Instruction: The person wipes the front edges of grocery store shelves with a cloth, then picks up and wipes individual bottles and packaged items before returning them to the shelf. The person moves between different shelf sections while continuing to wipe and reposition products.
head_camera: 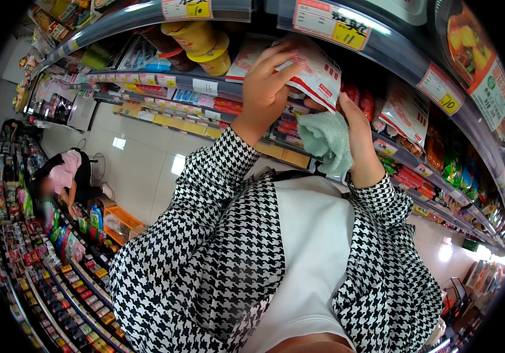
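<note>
Between my hands is a white and red food packet [318, 73], tilted over a store shelf. My left hand [270, 84] lies with its fingers across the packet's upper face. At the packet's lower right edge, my right hand [356, 128] grips it with the thumb on top; its other fingers are mostly hidden. A light green cloth [328, 139] hangs from my right hand, below the packet. Another white and red packet [239, 64] lies on the shelf behind my left hand. Further similar packets [407, 110] rest to the right, beside red-wrapped sausages [366, 105].
Yellow cups [215, 59] are stacked left of my hands. An upper shelf edge with price tags [332, 22] curves close above them. At the left, a person in a pink top [65, 170] bends over another shelf, near an orange crate [122, 220] on the floor.
</note>
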Available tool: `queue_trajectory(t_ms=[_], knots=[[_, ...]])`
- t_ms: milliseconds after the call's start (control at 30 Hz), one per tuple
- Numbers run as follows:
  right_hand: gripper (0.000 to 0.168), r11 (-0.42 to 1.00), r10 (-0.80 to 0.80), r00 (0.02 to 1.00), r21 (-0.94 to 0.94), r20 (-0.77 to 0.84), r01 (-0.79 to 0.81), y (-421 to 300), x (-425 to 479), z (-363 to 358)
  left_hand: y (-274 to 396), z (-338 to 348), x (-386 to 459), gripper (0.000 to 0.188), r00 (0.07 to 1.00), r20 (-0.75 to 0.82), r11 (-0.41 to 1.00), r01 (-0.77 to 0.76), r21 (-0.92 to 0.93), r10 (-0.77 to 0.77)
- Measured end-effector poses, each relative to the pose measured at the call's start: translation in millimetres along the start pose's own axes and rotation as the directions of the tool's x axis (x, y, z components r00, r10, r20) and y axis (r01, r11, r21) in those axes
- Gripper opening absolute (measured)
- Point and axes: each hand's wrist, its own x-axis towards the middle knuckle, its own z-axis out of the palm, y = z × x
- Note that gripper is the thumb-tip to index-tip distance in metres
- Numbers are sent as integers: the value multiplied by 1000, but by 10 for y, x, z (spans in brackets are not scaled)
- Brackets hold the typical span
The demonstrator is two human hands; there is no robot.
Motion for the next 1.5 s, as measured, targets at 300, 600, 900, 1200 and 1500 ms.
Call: queue_trajectory(t_ms=[300, 600, 900, 1200, 1500], knots=[[35, 984, -40, 999, -171, 30, 45, 228, 739, 298, -482, -376, -348, 52, 992, 56, 989, 105, 102, -112], [37, 978, 33, 992, -201, -120, -57, 412, 1067, 263, -654, -506, -565, 56, 957, 225, 979, 156, 134, -183], [47, 931, -69, 986, -366, -152, 8, 451, 896, 381, -718, -536, -598, 57, 943, 280, 982, 153, 108, -178], [53, 785, -207, 970, -614, -126, 88, 613, 668, 313, -602, -518, -617, 58, 934, 304, 963, 110, 247, -185], [45, 780, -164, 983, -621, -83, 78, 679, 534, 350, -475, -515, -690, 58, 932, 282, 913, 104, 395, -229]])
